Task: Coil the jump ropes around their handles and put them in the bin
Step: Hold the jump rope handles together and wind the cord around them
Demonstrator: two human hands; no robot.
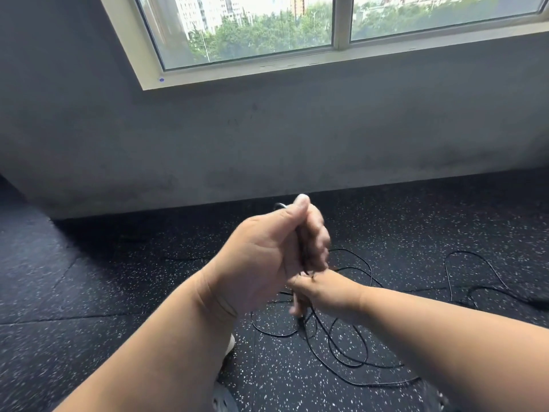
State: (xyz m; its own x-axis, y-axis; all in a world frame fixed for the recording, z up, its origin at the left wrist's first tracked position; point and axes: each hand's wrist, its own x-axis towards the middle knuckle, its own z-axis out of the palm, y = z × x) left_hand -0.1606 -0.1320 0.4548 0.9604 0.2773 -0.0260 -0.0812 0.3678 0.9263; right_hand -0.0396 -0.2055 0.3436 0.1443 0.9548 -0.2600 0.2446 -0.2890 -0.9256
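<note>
Left hand (267, 257) up close, fingers curled tight round thin dark jump rope handles (302, 248), right hand (322, 289) just below, pinching thin black rope (350, 346), loose loops on speckled black rubber floor (118, 292)

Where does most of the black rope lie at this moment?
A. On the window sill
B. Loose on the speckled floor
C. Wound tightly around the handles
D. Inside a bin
B: the black rope lies in loose loops on the speckled floor, below the left hand and the right hand.
</note>
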